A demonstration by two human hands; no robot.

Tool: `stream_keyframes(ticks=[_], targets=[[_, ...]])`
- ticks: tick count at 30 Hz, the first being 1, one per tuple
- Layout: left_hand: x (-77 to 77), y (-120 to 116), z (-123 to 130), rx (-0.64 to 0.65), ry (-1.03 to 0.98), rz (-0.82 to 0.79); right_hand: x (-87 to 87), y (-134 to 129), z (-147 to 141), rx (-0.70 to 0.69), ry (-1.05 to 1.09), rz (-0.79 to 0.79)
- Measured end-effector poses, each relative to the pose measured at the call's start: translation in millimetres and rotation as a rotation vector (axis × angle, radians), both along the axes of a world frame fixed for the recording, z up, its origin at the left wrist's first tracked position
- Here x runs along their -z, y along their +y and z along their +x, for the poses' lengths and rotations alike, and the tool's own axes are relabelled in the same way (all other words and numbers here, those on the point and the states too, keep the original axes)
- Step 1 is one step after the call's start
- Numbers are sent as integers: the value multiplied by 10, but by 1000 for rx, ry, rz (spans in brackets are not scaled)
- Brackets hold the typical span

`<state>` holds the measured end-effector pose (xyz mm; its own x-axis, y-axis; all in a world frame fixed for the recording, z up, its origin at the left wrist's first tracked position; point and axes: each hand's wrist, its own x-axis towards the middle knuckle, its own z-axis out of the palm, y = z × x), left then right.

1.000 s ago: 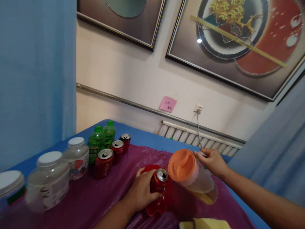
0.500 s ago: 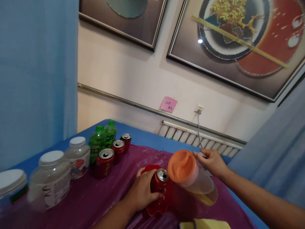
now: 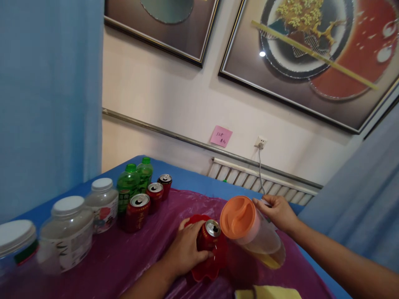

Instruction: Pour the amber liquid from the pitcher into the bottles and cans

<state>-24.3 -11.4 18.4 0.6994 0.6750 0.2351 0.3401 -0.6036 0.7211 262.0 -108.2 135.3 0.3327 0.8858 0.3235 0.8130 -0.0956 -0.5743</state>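
My left hand is closed around an opened red drink can, which stands in a red scalloped bowl. With my right hand I grip the handle of a clear plastic pitcher. The pitcher has an orange lid and is tilted left, its lid close beside the can's top. Some yellowish liquid lies low in the pitcher. I cannot make out any stream between pitcher and can.
Red cans, green bottles and white-lidded clear jars line the table's left side. A yellow cloth lies at the front edge. Purple plastic sheeting covers the blue table. A radiator is behind.
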Motion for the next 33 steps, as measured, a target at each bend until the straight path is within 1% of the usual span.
stream_keyframes(ticks=[4, 12, 19, 25, 33], targets=[[13, 2, 2, -5, 0, 7, -2, -3, -9, 3, 6, 1], [-17, -8, 1, -9, 18, -7, -32, -16, -46, 0, 17, 10], [31, 16, 4, 1, -10, 3, -35, -21, -42, 1, 7, 17], [37, 18, 3, -10, 2, -5, -31, -26, -42, -9, 20, 42], [70, 23, 12, -6, -6, 2, -22, -28, -36, -1, 15, 29]])
